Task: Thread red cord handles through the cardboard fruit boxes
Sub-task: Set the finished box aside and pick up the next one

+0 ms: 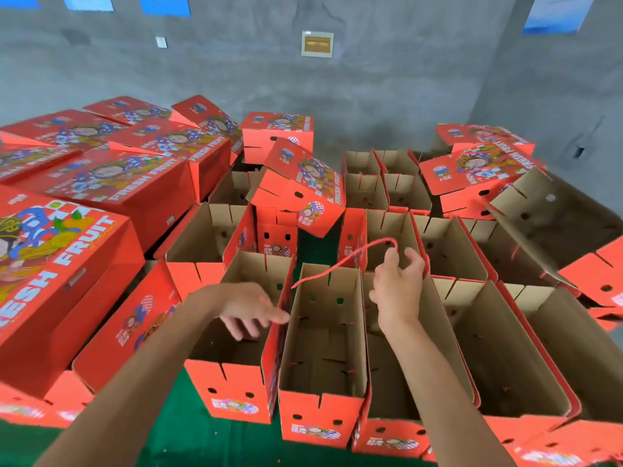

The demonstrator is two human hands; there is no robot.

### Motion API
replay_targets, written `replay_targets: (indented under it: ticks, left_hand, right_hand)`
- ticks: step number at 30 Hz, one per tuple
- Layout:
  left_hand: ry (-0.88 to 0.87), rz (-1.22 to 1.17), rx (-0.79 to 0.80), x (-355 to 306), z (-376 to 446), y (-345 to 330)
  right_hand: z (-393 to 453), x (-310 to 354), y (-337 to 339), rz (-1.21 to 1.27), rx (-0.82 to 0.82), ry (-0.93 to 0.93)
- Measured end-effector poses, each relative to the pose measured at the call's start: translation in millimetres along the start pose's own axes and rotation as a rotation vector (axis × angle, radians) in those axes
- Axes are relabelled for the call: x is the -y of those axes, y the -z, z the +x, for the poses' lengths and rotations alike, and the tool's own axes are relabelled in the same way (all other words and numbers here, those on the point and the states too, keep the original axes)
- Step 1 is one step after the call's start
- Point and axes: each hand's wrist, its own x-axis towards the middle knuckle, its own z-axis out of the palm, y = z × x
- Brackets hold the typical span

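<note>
- 1 red cord was in view: thin, twisted, arcing from the right hand down-left to the top edge of the middle box's left wall.
- The right hand was raised over the open boxes, its fingers pinching the cord's upper end, the other fingers loosely curled.
- The left hand reached into the neighbouring box, fingers straight and relaxed, holding nothing; the forefinger tip touched or lay just beside the wall shared with the middle box.
- 3 open boxes stood in the front row near the hands, upright, with more behind and to the right; the full count was unclear because they overlapped.
- The boxes were corrugated cardboard, plain brown inside and glossy red outside, rectangular, with slotted flaps and small oval holes in the end walls.
- Short red cord ends showed through holes low inside the middle box.
- About 6 closed boxes lay stacked at left, printed "FRESH FRUIT" with a cartoon figure.
- The worktop was covered in green cloth.
- A grey concrete wall stood behind.
</note>
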Motion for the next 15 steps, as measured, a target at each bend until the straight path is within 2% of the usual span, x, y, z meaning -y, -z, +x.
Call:
replay_targets:
  ticks: [3,7,10,12,15]
  left_hand:
    - [-0.053,-0.136,-0.234,-5,18,-5]
    - [-0.025,-0.301,-0.305,-7,38,-19]
    - [0.000,-0.276,-0.364,-7,40,-30]
    - [0.004,-0.184,-0.346,-8,38,-35]
    - [0.044,-0.196,-0.279,-6,32,-38]
  right_hand:
    - [0,7,5,0.154,0.061,-0.125]
    - [-1,22,20,0.560,0.250,-0.198]
    - [1,33,32,0.664,0.375,-0.112]
    - [4,40,41,0.584,0.366,-0.024]
    - [2,44,52,0.262,0.357,0.113]
